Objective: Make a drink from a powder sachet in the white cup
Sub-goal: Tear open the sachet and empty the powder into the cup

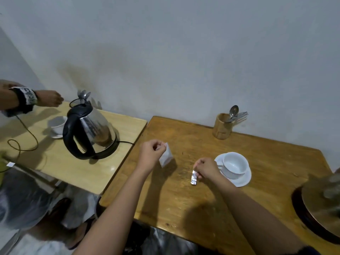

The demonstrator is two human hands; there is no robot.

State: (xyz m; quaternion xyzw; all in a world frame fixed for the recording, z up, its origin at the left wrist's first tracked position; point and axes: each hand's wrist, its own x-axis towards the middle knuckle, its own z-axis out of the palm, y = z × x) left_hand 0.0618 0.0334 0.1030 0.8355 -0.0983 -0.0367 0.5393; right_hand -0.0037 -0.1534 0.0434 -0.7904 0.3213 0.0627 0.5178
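Observation:
My left hand point(150, 150) pinches the top corner of a small white powder sachet point(166, 157), which hangs above the brown wooden table point(202, 199). In my right hand point(207, 168) is a torn-off silvery strip point(193, 178) of the sachet, held just left of the cup. The white cup point(234, 165) stands empty on a white saucer point(241, 180) to the right of my right hand.
A steel electric kettle point(90, 130) with a black handle sits on the lighter table point(82, 172) to the left, beside another white cup point(58, 124). Another person's hand point(48, 98) reaches in at far left. A wooden holder point(222, 128) with spoons and forks stands near the wall. A round lid-like object point(320, 205) lies at right.

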